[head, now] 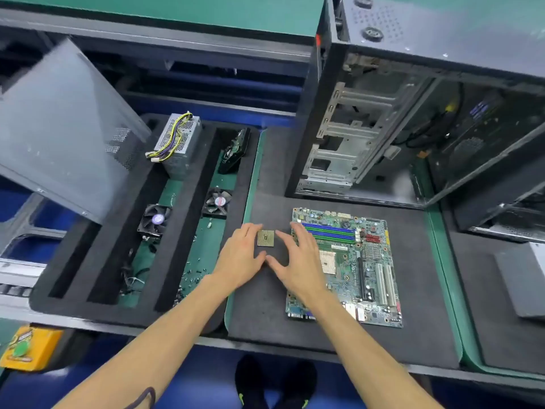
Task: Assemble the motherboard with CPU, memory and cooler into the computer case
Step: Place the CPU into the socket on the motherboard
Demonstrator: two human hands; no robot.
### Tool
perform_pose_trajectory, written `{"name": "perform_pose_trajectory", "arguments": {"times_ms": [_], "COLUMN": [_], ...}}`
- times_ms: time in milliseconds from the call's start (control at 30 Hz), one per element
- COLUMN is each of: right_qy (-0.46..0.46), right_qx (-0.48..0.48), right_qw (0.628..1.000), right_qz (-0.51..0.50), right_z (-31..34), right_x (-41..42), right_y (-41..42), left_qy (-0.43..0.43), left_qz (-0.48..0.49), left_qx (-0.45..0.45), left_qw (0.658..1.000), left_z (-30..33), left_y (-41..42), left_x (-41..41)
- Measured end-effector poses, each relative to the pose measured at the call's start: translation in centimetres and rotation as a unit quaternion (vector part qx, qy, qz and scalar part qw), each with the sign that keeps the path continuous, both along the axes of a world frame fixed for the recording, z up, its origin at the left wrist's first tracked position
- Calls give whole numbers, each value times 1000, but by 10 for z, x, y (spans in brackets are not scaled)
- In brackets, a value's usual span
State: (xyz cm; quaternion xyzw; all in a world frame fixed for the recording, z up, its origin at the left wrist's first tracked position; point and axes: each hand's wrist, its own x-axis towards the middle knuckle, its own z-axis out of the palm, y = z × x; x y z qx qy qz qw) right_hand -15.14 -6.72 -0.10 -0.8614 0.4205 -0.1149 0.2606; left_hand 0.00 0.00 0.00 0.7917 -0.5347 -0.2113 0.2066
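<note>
A: Where is the CPU (265,238)?

B: Just below the middle of the frame, lying pins-up on the dark mat (259,305) of the bench, just left of the motherboard (365,261).

A: Are the hands on it?

B: They flank it. The left hand (240,261) lies to its left with fingers straight, fingertips by the chip's upper left corner. The right hand (298,261) is to its right, fingers spread and straight, partly over the board's left edge. The thumbs nearly meet below the chip. Neither grip is closed on anything; whether a fingertip touches the chip I cannot tell.

A: And the board?

B: Flat on the mat, right of centre, with blue and green memory slots (328,231) near its top and a pale socket (328,262) beside the right hand.

A: The case?

B: The case (383,113) stands open in the upper right, behind the board.

A: Anything else?

B: A foam tray (97,231) at left holds two fans (154,221) (217,202), a power supply (180,143) with its wires, and a dark card (236,149). A grey side panel (59,122) leans at upper left.
</note>
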Motion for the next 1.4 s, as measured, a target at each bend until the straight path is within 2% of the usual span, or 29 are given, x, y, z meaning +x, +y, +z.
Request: {"name": "perform_pose_trajectory", "arguments": {"times_ms": [233,367,467,567,633,700,800,933,1000,1133,1200,1400], "right_qy": [57,37,-8,-66,-107,-158,-232,-302,-326,-376,-381,-389], "right_qx": [-32,-21,-1,-22,-2,83,218,394,448,491,494,460], "right_qw": [998,999,999,995,988,969,913,825,793,743,739,757], "right_qz": [11,-1,-35,-76,-112,-170,-254,-271,-253,-255,-256,-254], "right_z": [-8,-5,2,8,15,24,36,52,55,57,56,46], "right_x": [2,4,2,-7,-14,-18,-23,-36,-47,-72,-81,-93], "right_y": [1,2,4,4,3,-2,-12,-20,-25,-35,-37,-38], "left_qy": [-117,-150,-132,-70,-26,28,102,157,171,176,170,103], "left_qz": [-77,-87,-77,-48,-38,-31,-29,-58,-61,-70,-81,-83], "left_qx": [11,-2,-6,-27,-60,-94,-160,-228,-245,-252,-231,-193], "left_qw": [990,985,988,996,997,995,981,959,952,949,955,972], "left_z": [-10,-12,-15,-11,-5,3,16,30,33,34,31,24], "left_y": [-16,-22,-25,-25,-23,-23,-25,-31,-33,-37,-38,-37], "left_x": [5,9,12,8,3,-4,-19,-47,-60,-78,-81,-90]}}
